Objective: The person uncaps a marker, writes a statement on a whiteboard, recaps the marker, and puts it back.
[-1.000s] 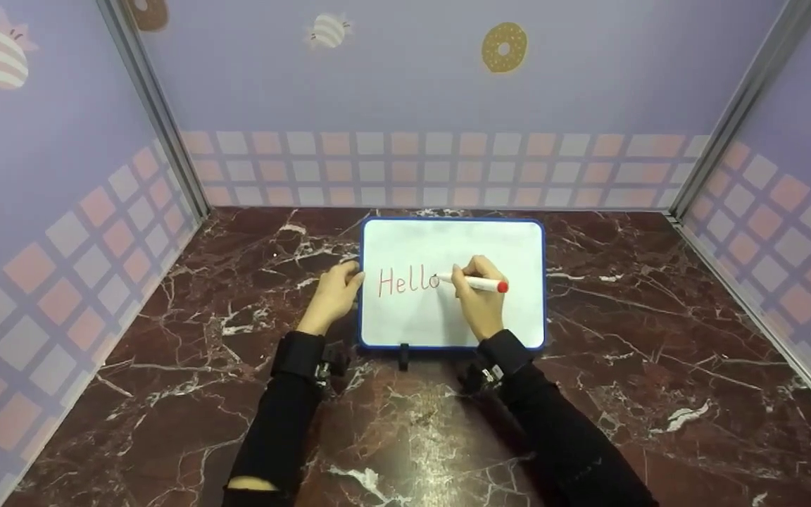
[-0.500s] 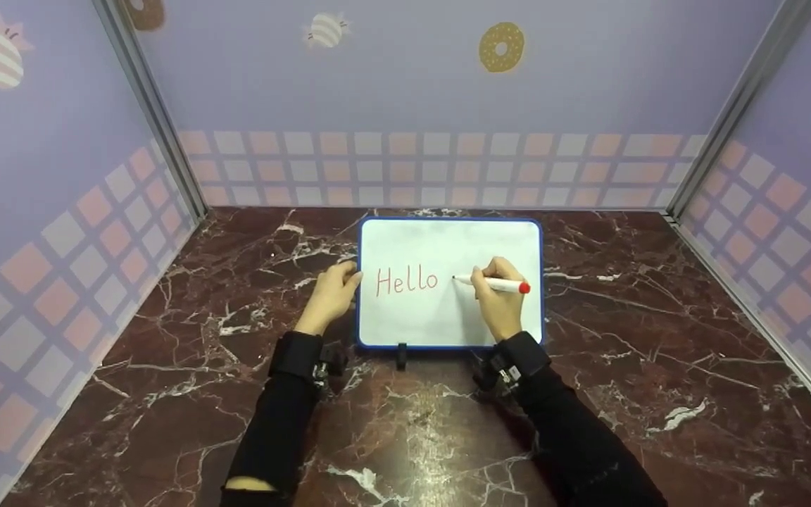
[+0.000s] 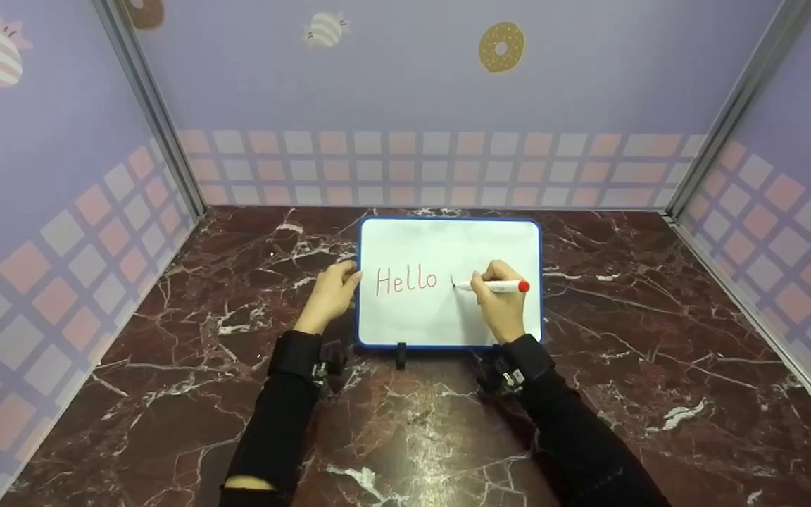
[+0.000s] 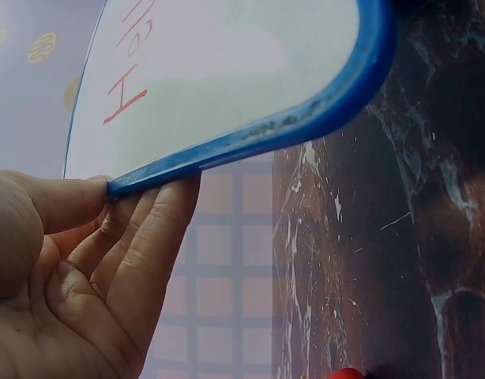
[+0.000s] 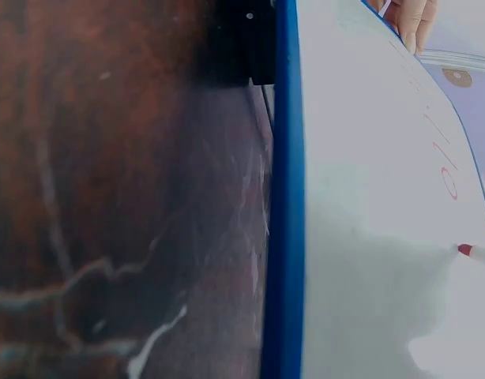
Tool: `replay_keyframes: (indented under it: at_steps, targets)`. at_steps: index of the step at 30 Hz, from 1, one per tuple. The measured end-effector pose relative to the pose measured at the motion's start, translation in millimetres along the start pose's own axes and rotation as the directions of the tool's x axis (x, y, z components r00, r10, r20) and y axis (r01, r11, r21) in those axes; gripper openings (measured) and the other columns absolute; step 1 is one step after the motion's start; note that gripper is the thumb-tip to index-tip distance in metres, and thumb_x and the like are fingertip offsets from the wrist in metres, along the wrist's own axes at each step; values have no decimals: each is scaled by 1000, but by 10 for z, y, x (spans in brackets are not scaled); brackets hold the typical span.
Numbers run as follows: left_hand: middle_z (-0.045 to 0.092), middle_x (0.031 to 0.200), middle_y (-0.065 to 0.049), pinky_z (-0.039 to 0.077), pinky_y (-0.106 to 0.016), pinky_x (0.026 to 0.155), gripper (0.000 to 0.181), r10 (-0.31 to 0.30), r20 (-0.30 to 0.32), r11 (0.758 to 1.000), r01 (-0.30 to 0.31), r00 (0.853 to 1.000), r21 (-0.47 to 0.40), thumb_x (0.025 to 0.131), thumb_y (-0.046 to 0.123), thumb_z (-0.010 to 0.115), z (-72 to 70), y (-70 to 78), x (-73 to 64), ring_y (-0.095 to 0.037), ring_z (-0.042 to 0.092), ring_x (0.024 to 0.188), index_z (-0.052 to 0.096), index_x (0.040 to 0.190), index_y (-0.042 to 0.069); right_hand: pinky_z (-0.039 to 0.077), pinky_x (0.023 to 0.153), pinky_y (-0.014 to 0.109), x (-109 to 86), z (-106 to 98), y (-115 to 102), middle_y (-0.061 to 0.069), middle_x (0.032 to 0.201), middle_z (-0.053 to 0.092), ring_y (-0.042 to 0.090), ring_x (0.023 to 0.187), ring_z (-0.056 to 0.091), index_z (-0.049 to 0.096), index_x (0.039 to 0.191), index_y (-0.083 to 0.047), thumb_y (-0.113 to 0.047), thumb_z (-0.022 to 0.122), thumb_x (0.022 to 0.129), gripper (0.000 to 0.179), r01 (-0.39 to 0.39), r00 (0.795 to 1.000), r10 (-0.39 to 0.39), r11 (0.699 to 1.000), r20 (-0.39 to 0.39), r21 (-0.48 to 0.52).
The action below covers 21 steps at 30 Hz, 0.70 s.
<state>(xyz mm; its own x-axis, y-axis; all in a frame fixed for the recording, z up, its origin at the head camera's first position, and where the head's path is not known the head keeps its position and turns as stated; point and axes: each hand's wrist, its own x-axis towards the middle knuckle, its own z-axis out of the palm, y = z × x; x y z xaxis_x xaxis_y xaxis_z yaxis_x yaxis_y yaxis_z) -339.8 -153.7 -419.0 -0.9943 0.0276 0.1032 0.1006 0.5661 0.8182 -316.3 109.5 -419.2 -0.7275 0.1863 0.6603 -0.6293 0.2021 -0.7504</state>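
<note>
A whiteboard (image 3: 405,320) with a blue frame stands on the table, "Hello" (image 3: 406,281) written on it in red. My left hand (image 3: 328,296) pinches its left edge; in the left wrist view the thumb (image 4: 73,201) is at the front, the fingers (image 4: 159,237) reaching behind the frame. My right hand (image 3: 500,303) grips a white marker (image 3: 504,286) with a red end. The marker's tip is at the board, at the foot of a short new stroke right of the "o". In the right wrist view the red tip (image 5: 464,249) shows at the right edge.
A black support foot (image 3: 401,356) juts out under the board's lower edge. Dark red marbled tabletop (image 3: 631,338) spreads around it, with patterned walls (image 3: 448,169) on three sides. Something small and red (image 4: 347,373) shows at the bottom of the left wrist view.
My right hand has moved the marker rightward from the finished "o", then slightly down, leaving a short stroke. The left hand keeps its place on the board's edge.
</note>
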Motion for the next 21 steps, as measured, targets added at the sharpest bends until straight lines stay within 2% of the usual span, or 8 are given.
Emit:
replay_keyframes:
  at_steps: [5, 8, 12, 21]
  targets:
    - [61, 125, -33, 62, -46, 77, 40, 3, -5, 1000, -3, 1000, -1, 105, 11, 46, 3, -16, 2, -42, 69, 99, 48, 138, -10, 31, 44, 11, 11, -18, -14, 5, 56, 47, -1, 45, 44, 40, 61, 14, 19, 58, 80, 26, 6, 999, -7, 1000, -34, -28]
    - [62, 124, -32, 62, -47, 78, 40, -5, 0, 1000, 5, 1000, -6, 105, 11, 46, 9, -20, -6, -41, 69, 97, 48, 138, -10, 33, 44, 10, 34, -18, -20, 8, 58, 49, 0, 47, 46, 42, 62, 14, 18, 58, 81, 25, 12, 999, -14, 1000, -47, -28]
    - [63, 123, -31, 62, -47, 79, 40, -8, 1, 1000, 8, 1000, -14, 105, 11, 46, 13, -16, -6, -39, 69, 94, 48, 139, -9, 35, 44, 11, 50, -29, -17, 10, 60, 50, 1, 47, 47, 43, 63, 15, 16, 59, 83, 25, 3, 999, -4, 1000, -41, -23]
    - [62, 125, -33, 62, -46, 77, 41, 2, 5, 1000, -2, 1000, -4, 105, 11, 46, 0, -24, 9, -41, 70, 96, 46, 140, -11, 30, 44, 11, 29, -69, 7, 2, 57, 45, 1, 46, 44, 39, 61, 14, 18, 57, 80, 27, 6, 1000, -6, 1000, -4, -20]
